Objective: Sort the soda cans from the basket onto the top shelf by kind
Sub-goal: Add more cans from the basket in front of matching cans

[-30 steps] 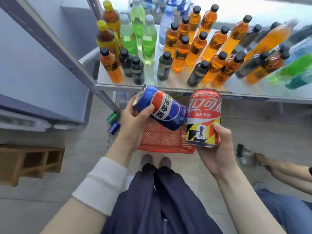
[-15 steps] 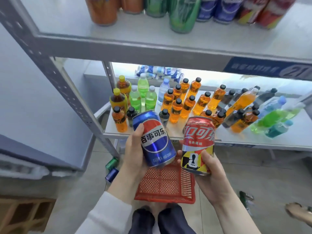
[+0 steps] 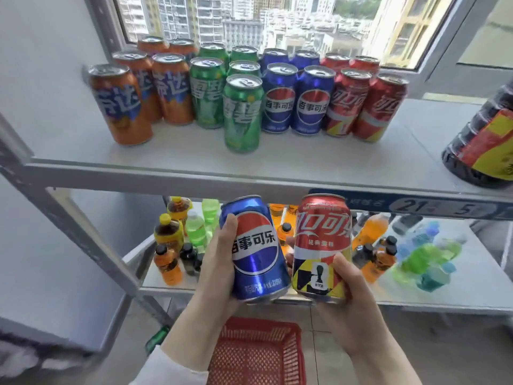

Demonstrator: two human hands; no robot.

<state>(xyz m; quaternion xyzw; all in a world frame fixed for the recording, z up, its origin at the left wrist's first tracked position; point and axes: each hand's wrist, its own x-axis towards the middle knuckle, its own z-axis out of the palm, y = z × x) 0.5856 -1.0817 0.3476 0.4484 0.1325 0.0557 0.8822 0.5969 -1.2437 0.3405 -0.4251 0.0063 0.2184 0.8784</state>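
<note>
- The left hand (image 3: 219, 276) holds a blue can (image 3: 255, 248) with its fingers (image 3: 230, 226) wrapped round the side, thumb on the front near the top; the can stands nearly upright with its label facing the camera
- The right hand (image 3: 352, 309) grips a red can (image 3: 322, 245) from below and behind, thumb across the lower label; this can is upright too
- Both cans are just below the front edge of the top shelf (image 3: 277, 162), side by side and almost touching; one kind in each hand probably lets both be set down in a single reach
- The shelf already groups its cans by kind: orange cans (image 3: 119, 104) at the left, then green cans (image 3: 243, 112), blue cans (image 3: 294, 104) and red cans (image 3: 352, 104); each held can hangs roughly below its own colour, so it could go straight up to the free strip in front of its group
- The red basket (image 3: 258, 354) sits on the floor below the hands; from this view I cannot tell whether any cans are left in it
- Half a second ago the hands held the cans lower, in front of the bottles (image 3: 172, 240) on the lower shelf, and only the bottoms of the sorted cans showed at the top edge
- Now the view has tilted up to take in the whole top row, and the cans have risen close to the shelf edge
- A second ago the blue can lay tipped over in the hand; it has since been turned upright
</note>
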